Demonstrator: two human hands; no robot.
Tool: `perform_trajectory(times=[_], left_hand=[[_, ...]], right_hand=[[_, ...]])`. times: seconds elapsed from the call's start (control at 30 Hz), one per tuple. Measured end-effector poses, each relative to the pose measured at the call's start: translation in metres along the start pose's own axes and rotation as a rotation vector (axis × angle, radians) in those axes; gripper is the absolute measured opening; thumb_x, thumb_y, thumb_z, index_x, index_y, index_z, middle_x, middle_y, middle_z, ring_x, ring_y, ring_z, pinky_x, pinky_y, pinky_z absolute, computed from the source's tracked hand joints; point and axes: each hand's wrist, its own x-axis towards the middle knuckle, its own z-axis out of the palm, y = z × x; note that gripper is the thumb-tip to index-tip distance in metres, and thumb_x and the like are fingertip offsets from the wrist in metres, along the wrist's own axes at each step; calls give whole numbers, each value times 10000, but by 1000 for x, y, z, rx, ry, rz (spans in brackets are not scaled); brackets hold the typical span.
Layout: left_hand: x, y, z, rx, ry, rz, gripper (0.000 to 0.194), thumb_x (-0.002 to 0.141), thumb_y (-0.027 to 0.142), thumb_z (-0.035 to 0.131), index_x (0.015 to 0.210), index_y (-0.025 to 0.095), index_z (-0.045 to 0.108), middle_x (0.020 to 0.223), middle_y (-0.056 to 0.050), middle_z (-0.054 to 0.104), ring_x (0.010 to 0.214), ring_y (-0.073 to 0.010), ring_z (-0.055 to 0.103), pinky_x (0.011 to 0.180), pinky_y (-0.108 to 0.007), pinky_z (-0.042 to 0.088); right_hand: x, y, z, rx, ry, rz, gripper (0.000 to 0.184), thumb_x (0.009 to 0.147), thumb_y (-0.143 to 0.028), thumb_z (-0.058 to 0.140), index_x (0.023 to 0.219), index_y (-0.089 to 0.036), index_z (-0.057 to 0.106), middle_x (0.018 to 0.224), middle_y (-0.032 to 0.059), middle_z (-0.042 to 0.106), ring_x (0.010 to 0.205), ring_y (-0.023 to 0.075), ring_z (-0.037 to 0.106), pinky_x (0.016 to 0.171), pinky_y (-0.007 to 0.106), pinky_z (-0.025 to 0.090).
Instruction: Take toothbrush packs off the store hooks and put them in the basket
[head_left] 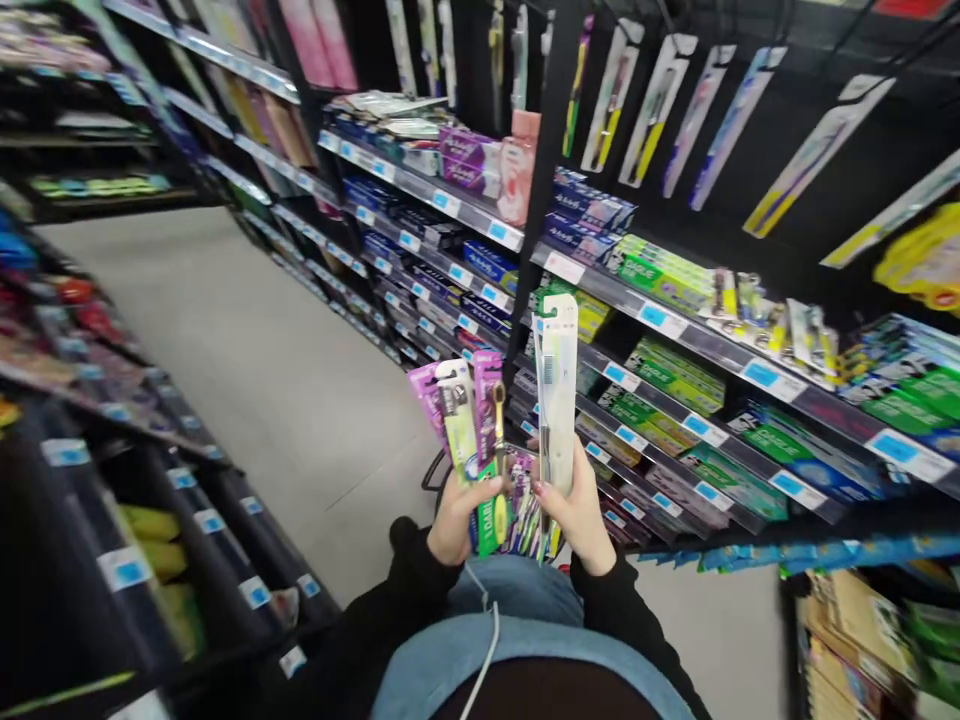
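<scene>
My left hand (456, 515) is closed round a fanned bunch of packaged toothbrushes (489, 420) in purple, white and green packs. The thumb lies across the front of the bunch. In my right hand (579, 508) is a taller pale toothbrush pack (559, 380), held upright with the thumb on its lower edge. The two hands are side by side in front of my body, a small gap between them. Below and behind that gap lie many more packaged toothbrushes (525, 520), partly hidden by the hands; what they rest in is hard to make out.
Shelves (675, 325) with boxed toothpaste (675, 375) run along the right, close to my right hand. Toothbrush packs (615, 95) hang on hooks above. Another shelf unit (67, 450) stands on the left, and a grey aisle floor (300, 370) stretches ahead. A white cord (487, 650) hangs over my front.
</scene>
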Motion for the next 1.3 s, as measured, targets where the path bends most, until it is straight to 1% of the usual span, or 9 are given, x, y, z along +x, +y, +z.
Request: perform_trajectory(times=[0.17,0.3,0.57,0.67,0.77,0.93,1.03,1.17,1.3], left_hand=[[-1,0,11,-60,-29,183,514,600,343,797,1050,169,617,1023,-93,704,1007,-295,641,886,-392,498],[-2,-1,3,-64,-48,132,468,563,285,796,977,157,621,927,-75,717,1007,-302,643,887,-397,502],[10,-3,-29,8,50,45,433,478,91,678,907,120,628,846,-73,730,952,-340,660,859,-462,518],[14,-3,-37,-15,74,-4,447,467,95,652,912,124,630,812,-65,732,925,-341,669,849,-475,525],[19,4,-51,-60,157,-31,468,465,125,628,933,133,624,735,-45,719,932,-345,669,844,-473,534],[29,30,-89,-49,386,-19,516,468,152,594,983,152,616,692,-21,702,917,-323,677,834,-440,553],[39,44,-107,14,494,-28,524,458,136,591,979,173,631,636,8,686,828,-300,695,805,-426,569],[59,53,-121,108,520,-120,542,456,124,605,996,172,629,630,18,679,789,-284,697,782,-416,579],[86,59,-131,172,516,-271,528,461,119,615,987,166,632,648,14,693,730,-265,696,747,-402,584]], right_hand=[[-15,14,25,-369,57,-15,775,748,-408,676,1420,-319,300,1391,80,431,1288,315,408,1068,530,332],[-20,19,27,-413,-42,5,697,840,-414,558,1452,-277,252,1452,95,362,1339,300,350,1100,525,296],[-7,44,19,-49,-218,173,427,894,-445,473,1272,-245,479,1319,53,517,1272,225,441,1113,415,309],[1,60,12,209,-81,403,351,816,-495,565,1064,-246,551,1042,30,631,936,206,609,858,383,503],[5,75,-13,378,136,569,390,749,-582,591,929,-241,539,812,5,601,567,135,516,527,302,474],[-23,115,-83,327,430,631,393,695,-504,663,976,-248,559,717,-44,508,509,85,450,455,227,400],[-62,155,-102,210,501,772,432,638,-496,695,957,-231,573,658,-61,463,502,86,450,460,223,399],[-104,215,-77,6,620,889,392,601,-541,641,797,-216,542,606,-47,476,517,122,468,492,262,423],[-109,271,-32,-112,707,981,310,620,-495,619,739,-233,504,647,-13,555,574,171,530,510,292,433]])
